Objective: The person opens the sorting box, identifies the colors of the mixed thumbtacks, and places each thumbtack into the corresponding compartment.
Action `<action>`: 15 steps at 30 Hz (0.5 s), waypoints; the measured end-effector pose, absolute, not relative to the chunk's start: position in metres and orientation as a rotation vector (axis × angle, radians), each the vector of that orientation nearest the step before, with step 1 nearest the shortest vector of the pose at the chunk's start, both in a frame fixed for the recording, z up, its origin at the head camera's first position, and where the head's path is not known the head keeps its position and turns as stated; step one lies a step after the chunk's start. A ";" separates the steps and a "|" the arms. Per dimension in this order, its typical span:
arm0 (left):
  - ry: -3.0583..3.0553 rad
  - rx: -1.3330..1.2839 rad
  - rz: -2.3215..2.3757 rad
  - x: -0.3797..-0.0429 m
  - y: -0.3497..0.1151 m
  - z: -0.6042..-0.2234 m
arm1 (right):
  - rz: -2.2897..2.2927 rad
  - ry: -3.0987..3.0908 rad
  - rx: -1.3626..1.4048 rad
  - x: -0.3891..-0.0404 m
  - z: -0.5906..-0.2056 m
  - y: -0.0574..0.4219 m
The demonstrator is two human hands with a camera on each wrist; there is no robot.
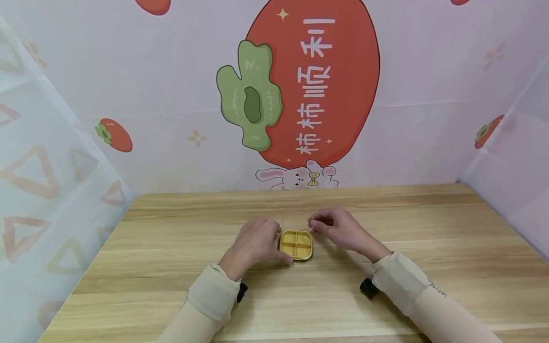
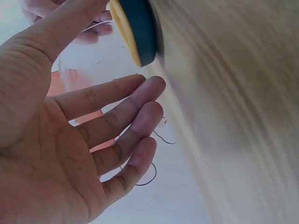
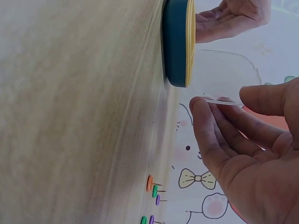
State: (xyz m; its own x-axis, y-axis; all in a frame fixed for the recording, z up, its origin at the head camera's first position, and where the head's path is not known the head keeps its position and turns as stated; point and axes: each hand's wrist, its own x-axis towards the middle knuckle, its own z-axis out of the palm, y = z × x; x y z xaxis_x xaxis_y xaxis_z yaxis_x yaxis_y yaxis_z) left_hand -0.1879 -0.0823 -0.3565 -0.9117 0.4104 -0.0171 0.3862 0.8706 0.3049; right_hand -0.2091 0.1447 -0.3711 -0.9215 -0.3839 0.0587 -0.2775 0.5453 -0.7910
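Observation:
A small box [image 1: 296,245] sits on the table, its yellow inside divided into four compartments; the wrist views show a dark teal outer side [image 3: 175,44]. At the box's left is my left hand [image 1: 256,244], thumb by the near left corner. In the left wrist view, the other fingers [image 2: 128,126] are loosely extended and apart from the box. My right hand [image 1: 339,228] pinches the edge of a clear plastic lid [image 3: 229,74] between thumb and fingertips. This lid stands raised at the box's far side, and is barely visible in the head view.
Several colored thumbtacks [image 3: 149,183] stand points up on the table right of the box, hidden in the head view. Wood-grain table [image 1: 171,286] surrounds the box. Behind it rises a printed backdrop [image 1: 171,95], with similar cloths on both sides. Dark wrist cameras [image 1: 369,288] hang under the sleeves.

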 end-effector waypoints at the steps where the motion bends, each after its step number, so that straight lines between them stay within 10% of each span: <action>1: 2.961 0.634 0.459 -0.188 -0.082 -0.356 | -1.323 2.654 -0.565 -0.209 -0.371 0.145; 15: 2.839 0.895 0.527 -0.192 -0.085 -0.360 | -1.329 2.636 -0.562 -0.208 -0.371 0.144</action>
